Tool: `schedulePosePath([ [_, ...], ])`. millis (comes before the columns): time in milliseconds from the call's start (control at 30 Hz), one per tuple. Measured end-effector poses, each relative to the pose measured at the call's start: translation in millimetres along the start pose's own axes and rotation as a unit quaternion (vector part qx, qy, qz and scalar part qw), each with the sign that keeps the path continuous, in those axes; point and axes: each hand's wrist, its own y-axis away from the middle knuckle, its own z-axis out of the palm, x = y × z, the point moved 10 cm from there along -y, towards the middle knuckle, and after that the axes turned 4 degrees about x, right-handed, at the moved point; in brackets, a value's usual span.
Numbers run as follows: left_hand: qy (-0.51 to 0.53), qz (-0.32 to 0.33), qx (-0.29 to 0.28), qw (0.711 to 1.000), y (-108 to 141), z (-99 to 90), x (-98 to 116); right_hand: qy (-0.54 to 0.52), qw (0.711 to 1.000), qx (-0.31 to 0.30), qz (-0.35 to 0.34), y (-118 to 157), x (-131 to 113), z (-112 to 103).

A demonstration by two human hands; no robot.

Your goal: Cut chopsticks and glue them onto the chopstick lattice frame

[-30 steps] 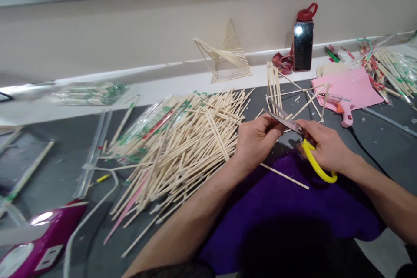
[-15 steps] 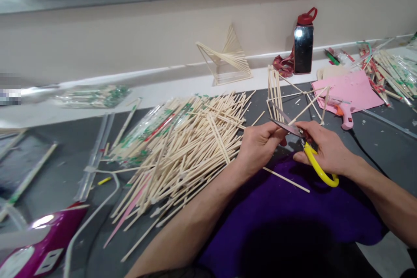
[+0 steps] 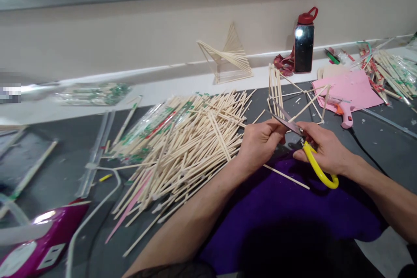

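Observation:
Yellow-handled scissors [image 3: 321,168] are in my right hand [image 3: 327,147], whose fingers are at the pivot and upper handle. Their blades stand apart and point left over my left hand [image 3: 262,142]. The fingers of my left hand are pinched together by the blades; what they hold is hidden. Just beyond both hands stands a frame of joined wooden sticks [image 3: 276,89]. A single stick [image 3: 286,177] lies at the edge of the purple cloth [image 3: 293,208], below my hands.
A big pile of sticks [image 3: 195,147] lies left of my hands. A pink glue gun [image 3: 347,115] rests by pink paper [image 3: 361,89] at right. Along the wall stand a twisted stick model [image 3: 230,58] and a phone [image 3: 303,48] against a red-capped bottle [image 3: 306,18]. A magenta device [image 3: 55,230] is lower left.
The view has shifted very slightly. Both hands and the scissors keep nearly the same place, with the blades still apart.

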Motion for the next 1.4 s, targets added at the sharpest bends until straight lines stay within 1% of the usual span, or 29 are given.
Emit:
schedulePosePath([
  [200,-0.003,-0.018,0.004,1.0,-1,1.7,-6,0.009,1.0,0.015,0.004,0,1,-1],
  [333,0.048,-0.051,0.033,0.997,-1,-1.2,-14,0.016,1.0,0.024,0.011,0,1,-3],
  [433,0.062,-0.056,0.041,0.996,-2,-3.1,-14,0.017,1.0,0.02,0.014,-1,0,-3],
  [633,0.037,-0.01,0.035,0.999,0,-6.0,-4,0.043,0.999,0.02,0.004,-3,-3,-4],
  [800,0.007,0.028,0.029,0.999,3,-2.7,-1,0.041,0.999,0.025,-0.008,-3,-4,-4],
  [1033,-0.02,0.054,0.008,0.998,5,-0.7,6,0.023,0.998,0.045,-0.043,-1,-7,-6],
  [1200,-0.021,0.063,0.032,0.997,4,-6.3,11,0.008,0.998,0.041,-0.048,0,-10,-7],
  [1400,-0.035,0.085,0.058,0.994,5,-9.3,14,0.01,0.999,0.029,-0.023,0,-6,-5],
])
